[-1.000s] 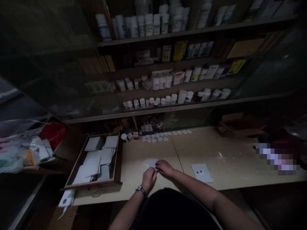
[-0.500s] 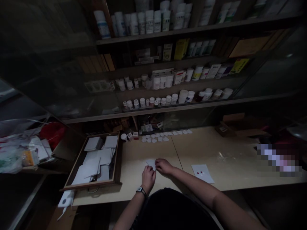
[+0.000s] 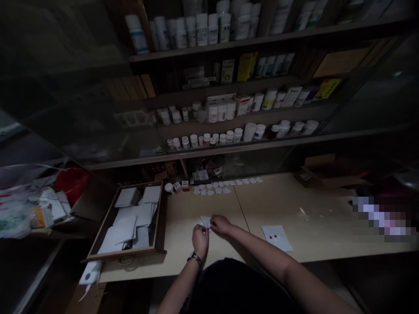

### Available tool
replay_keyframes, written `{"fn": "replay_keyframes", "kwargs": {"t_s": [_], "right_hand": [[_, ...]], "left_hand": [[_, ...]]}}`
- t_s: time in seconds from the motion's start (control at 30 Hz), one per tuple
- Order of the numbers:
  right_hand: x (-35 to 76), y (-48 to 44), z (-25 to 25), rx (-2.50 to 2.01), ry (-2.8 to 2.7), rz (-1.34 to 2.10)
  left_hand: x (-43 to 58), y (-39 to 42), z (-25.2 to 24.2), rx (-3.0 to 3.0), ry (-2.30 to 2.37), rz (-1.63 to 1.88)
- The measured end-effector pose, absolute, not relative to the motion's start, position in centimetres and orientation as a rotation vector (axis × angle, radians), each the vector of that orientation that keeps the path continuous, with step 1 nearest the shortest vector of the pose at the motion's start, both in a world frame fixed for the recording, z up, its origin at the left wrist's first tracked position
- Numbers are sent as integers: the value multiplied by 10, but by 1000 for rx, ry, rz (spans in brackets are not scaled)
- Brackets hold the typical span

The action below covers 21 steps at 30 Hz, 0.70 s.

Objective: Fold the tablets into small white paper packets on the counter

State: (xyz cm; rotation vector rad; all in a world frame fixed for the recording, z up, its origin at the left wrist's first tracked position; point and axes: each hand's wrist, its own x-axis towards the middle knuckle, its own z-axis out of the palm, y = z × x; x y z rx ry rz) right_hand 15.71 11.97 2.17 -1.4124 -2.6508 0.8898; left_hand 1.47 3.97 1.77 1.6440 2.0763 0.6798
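Pinching a small white paper, mostly hidden, between left hand and right hand above a pale counter under bottle shelves.

Dim, underexposed scene: weak light falls on the pale wooden counter, with a small glare streak right of centre, while the dark glass cabinet front sinks into shadow. Wide-lens bending at the frame edges; left hand and right hand slightly soft; pixelated mosaic patch far right.
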Motion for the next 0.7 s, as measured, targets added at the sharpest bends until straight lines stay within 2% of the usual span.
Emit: {"fn": "replay_keyframes", "kwargs": {"t_s": [0.23, 0.47, 0.57, 0.7], "right_hand": [[156, 117, 28, -1451, -2513, 967], [171, 104, 26, -1026, -2682, 670], [176, 101, 24, -865, -2744, 645], [173, 101, 21, -868, -2760, 696]], "left_hand": [[16, 42, 19, 1579, 2099, 712], [14, 53, 35, 1457, 2121, 434], [14, 60, 39, 1401, 2111, 409], [13, 71, 38, 1379, 2064, 396]]}}
